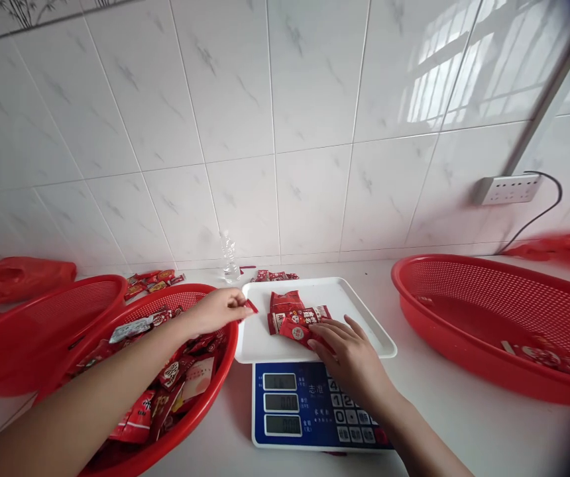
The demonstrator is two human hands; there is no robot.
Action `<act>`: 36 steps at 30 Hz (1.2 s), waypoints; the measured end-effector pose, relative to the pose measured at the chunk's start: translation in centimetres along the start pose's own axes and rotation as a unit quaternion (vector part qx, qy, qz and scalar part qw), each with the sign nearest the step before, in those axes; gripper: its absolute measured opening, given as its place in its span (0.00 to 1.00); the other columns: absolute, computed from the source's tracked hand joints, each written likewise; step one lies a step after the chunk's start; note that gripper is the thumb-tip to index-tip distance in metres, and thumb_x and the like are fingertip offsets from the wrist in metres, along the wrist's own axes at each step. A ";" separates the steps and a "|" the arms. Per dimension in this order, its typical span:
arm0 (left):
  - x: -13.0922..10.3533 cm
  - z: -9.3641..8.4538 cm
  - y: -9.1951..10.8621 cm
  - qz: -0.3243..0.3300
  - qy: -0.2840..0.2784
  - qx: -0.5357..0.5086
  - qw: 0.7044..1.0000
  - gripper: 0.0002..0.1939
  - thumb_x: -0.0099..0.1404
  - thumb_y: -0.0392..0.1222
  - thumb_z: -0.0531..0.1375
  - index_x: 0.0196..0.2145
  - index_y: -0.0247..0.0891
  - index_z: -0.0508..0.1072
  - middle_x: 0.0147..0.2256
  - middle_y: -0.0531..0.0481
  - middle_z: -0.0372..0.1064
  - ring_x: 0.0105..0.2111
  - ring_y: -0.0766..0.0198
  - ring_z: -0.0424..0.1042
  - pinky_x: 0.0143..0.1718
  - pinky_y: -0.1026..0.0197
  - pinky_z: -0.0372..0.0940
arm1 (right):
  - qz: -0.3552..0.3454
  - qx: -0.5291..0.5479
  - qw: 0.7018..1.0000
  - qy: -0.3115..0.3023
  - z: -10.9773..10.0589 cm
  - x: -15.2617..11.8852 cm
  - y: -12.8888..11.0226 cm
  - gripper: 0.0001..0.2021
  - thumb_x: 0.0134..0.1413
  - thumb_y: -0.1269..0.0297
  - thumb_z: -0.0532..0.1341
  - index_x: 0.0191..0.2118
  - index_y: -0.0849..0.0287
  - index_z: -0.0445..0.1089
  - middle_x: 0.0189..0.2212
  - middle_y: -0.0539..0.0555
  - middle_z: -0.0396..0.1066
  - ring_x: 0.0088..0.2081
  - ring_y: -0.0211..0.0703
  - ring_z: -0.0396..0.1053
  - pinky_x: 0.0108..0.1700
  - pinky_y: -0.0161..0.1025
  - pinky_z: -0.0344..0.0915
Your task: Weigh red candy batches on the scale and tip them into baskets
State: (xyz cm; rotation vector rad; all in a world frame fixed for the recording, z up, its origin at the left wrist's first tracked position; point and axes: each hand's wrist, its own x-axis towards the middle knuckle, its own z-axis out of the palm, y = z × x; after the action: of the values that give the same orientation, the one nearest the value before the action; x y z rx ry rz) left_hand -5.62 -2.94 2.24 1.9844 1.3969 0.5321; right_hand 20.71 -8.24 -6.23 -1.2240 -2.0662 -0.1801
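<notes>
Packets (289,303), glossy and crinkled, touch the spread right hand (347,344); left hand (223,309) pinches a red wrapper (252,306).

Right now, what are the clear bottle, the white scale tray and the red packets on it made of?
Clear bottle: likely glossy plastic, see-through and ridged. White scale tray: smooth, with a rounded rim; probably plastic, perhaps painted metal. Red packets: crinkled, slightly shiny, likely printed plastic film.

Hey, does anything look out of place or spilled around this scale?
Slightly: a few red packets lie loose on the counter behind the white tray, and a small pile sits behind the packet-filled basket. They look odd being outside any basket. I see no obvious damage.
</notes>
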 end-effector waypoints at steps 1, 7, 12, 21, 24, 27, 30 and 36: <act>0.1 1.0 0.6 0.012 -0.020 0.012 1.000 0.12 0.56 0.50 0.59 0.29 0.38 0.67 0.27 0.53 0.69 0.30 0.62 0.69 0.33 0.62 0.62 | 0.004 0.000 1.000 -0.001 0.0 0.0 0.0 0.11 0.61 0.64 0.51 0.42 0.55 0.70 0.39 0.55 0.75 0.43 0.46 0.71 0.54 0.56 0.56; 0.7 5.6 1.7 0.109 -0.016 0.132 0.985 0.28 0.55 0.53 0.62 0.51 0.42 0.65 0.57 0.42 0.58 0.58 0.48 0.54 0.56 0.49 0.53 | 0.013 -0.003 1.000 0.003 -0.2 0.0 0.2 0.12 0.61 0.64 0.51 0.44 0.55 0.69 0.40 0.56 0.75 0.44 0.47 0.71 0.53 0.56 0.57; 1.8 7.8 1.6 0.061 -0.100 0.147 0.982 0.46 0.57 0.68 0.52 0.65 0.46 0.41 0.66 0.46 0.24 0.64 0.47 0.22 0.61 0.40 0.34 | -0.001 0.011 1.000 -0.005 -0.6 0.3 0.0 0.12 0.60 0.66 0.51 0.36 0.55 0.73 0.38 0.54 0.76 0.40 0.44 0.72 0.46 0.46 0.66; 4.9 9.8 2.3 0.049 -0.069 0.152 0.985 0.42 0.60 0.68 0.46 0.65 0.43 0.39 0.66 0.45 0.24 0.64 0.51 0.21 0.61 0.39 0.27 | 0.016 0.021 1.000 0.008 -0.7 0.3 0.1 0.13 0.59 0.69 0.50 0.42 0.57 0.71 0.43 0.55 0.74 0.45 0.44 0.70 0.44 0.41 0.69; 5.2 9.6 2.3 0.033 -0.064 0.138 0.988 0.43 0.60 0.64 0.51 0.64 0.44 0.37 0.66 0.43 0.24 0.64 0.51 0.20 0.61 0.39 0.28 | 0.051 -0.026 0.998 0.013 -0.6 0.1 0.8 0.13 0.58 0.67 0.52 0.43 0.56 0.71 0.42 0.56 0.74 0.43 0.47 0.71 0.41 0.45 0.70; 5.1 8.9 2.1 0.042 -0.081 0.116 0.989 0.48 0.56 0.63 0.56 0.64 0.43 0.35 0.66 0.42 0.24 0.64 0.50 0.21 0.62 0.40 0.30 | 0.086 -0.052 0.995 0.000 -0.6 0.0 1.3 0.13 0.57 0.65 0.53 0.43 0.55 0.71 0.42 0.55 0.74 0.41 0.48 0.72 0.38 0.45 0.70; 4.8 8.1 1.8 0.057 -0.090 0.106 0.989 0.52 0.54 0.61 0.59 0.65 0.41 0.34 0.66 0.41 0.24 0.64 0.50 0.24 0.63 0.46 0.34 | 0.097 -0.022 0.995 -0.006 -0.6 -0.1 1.2 0.13 0.57 0.65 0.52 0.44 0.54 0.70 0.42 0.54 0.74 0.41 0.46 0.72 0.37 0.41 0.70; 4.2 6.9 1.7 0.046 -0.093 0.093 0.990 0.58 0.51 0.63 0.61 0.65 0.35 0.32 0.66 0.38 0.23 0.65 0.50 0.27 0.63 0.48 0.36 | 0.110 0.060 0.992 0.020 -0.4 -0.1 0.8 0.14 0.59 0.64 0.51 0.45 0.56 0.70 0.46 0.55 0.72 0.43 0.45 0.72 0.41 0.40 0.70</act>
State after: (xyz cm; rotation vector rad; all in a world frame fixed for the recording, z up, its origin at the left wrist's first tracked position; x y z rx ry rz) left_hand 1.44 -1.21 -1.63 2.1948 1.2836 0.2557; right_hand 21.64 -8.04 -6.13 -1.3508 -1.8628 0.0222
